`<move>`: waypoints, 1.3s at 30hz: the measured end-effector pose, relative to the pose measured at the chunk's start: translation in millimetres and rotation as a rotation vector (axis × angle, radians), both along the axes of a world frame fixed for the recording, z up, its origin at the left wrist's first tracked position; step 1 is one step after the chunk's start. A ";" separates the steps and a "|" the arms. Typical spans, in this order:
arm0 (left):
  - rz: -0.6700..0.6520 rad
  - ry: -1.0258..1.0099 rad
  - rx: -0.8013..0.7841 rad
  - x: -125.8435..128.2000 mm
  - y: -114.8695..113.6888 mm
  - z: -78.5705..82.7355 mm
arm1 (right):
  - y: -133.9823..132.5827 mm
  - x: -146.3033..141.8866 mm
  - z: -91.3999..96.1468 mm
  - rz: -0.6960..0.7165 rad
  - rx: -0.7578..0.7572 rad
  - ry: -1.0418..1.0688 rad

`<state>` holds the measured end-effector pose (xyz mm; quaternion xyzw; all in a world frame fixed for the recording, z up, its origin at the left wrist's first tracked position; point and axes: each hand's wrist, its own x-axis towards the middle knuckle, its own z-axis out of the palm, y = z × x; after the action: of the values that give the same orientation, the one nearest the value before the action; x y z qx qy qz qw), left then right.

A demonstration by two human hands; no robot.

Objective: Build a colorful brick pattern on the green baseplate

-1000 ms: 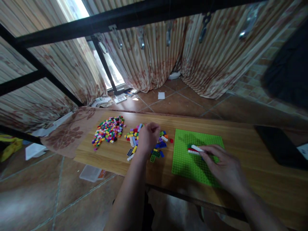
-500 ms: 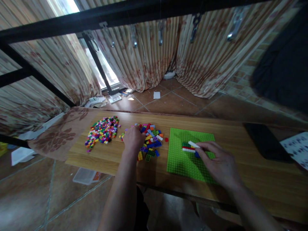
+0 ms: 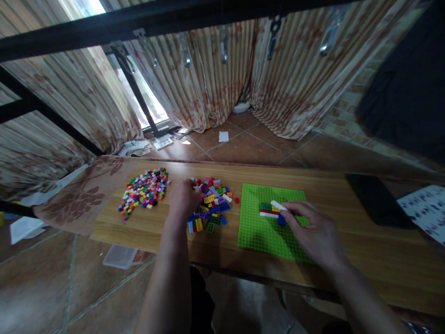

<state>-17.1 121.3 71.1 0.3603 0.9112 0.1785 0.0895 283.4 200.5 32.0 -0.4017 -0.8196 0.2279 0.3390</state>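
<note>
My right hand [image 3: 314, 232] pinches a long white brick [image 3: 277, 205] between thumb and fingers, just above the green baseplate [image 3: 253, 234]. Beneath it on the plate are green bricks [image 3: 264, 206], a low row of red and white bricks [image 3: 267, 215] and a blue brick [image 3: 282, 220]. My left hand [image 3: 183, 198] is at the left side of a heap of mixed bricks [image 3: 216, 207]. Its fingers are drawn together at the heap's edge; what they grip, if anything, is too small to name.
A pile of tiny colourful bricks [image 3: 144, 190] lies at the table's left. One round red piece [image 3: 237, 200] sits beside the baseplate. To the right are a black tablet-like slab [image 3: 377, 202] and a printed sheet [image 3: 426, 211]. A dark metal bar [image 3: 194, 23] crosses above.
My left hand has drawn slightly left across the heap, uncovering more bricks, a yellow one among them. My right hand keeps the white brick over the baseplate. The whole view has shifted a little.
</note>
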 end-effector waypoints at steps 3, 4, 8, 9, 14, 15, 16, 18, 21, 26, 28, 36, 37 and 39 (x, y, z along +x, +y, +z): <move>-0.079 -0.208 0.226 -2.4 -4.9 4.3 | 0.3 0.5 0.1 -0.026 -0.007 0.001; -0.119 -0.312 0.305 -1.5 -6.0 6.1 | 0.4 0.6 -0.1 -0.044 -0.012 0.008; -0.303 -0.683 0.488 12.5 -3.9 10.5 | 0.5 -0.3 -0.5 -0.138 -0.033 0.077; -0.350 -0.740 0.506 18.9 -1.6 9.5 | 0.5 -0.8 -0.2 -0.157 -0.042 0.102; -0.601 -0.867 0.445 67.5 14.5 -11.2 | 2.4 -1.7 -0.4 -0.218 -0.124 0.225; -0.614 -0.880 0.437 78.6 17.3 -16.8 | 3.2 -1.0 -1.2 -0.221 -0.139 0.239; -0.637 -0.902 0.401 88.8 19.7 -21.9 | 4.1 0.1 -2.1 -0.221 -0.152 0.247; -0.662 -0.904 0.359 105.4 22.9 -30.0 | 5.6 2.7 -3.9 -0.206 -0.170 0.243; -0.682 -0.839 0.345 117.8 25.2 -35.2 | 5.9 6.1 -4.2 -0.168 -0.150 0.223; -0.671 -0.735 0.358 119.6 25.5 -34.2 | 4.5 7.9 -2.2 -0.078 -0.108 0.200; -0.665 -0.719 0.358 118.9 24.9 -33.2 | 5.2 8.1 -2.6 -0.052 -0.094 0.168; -0.650 -0.665 0.344 109.2 24.0 -31.1 | 6.4 5.4 -2.1 -0.045 -0.047 0.075; -0.646 -0.670 0.348 107.5 24.4 -31.0 | 6.1 4.8 -1.8 -0.044 -0.051 0.084; -0.634 -0.684 0.361 104.6 25.2 -30.4 | 5.5 3.6 -1.3 -0.035 -0.062 0.097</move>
<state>87.5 146.5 40.7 0.5501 0.6300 0.4055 0.3689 287.0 205.9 30.8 -0.4149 -0.7876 0.2666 0.3695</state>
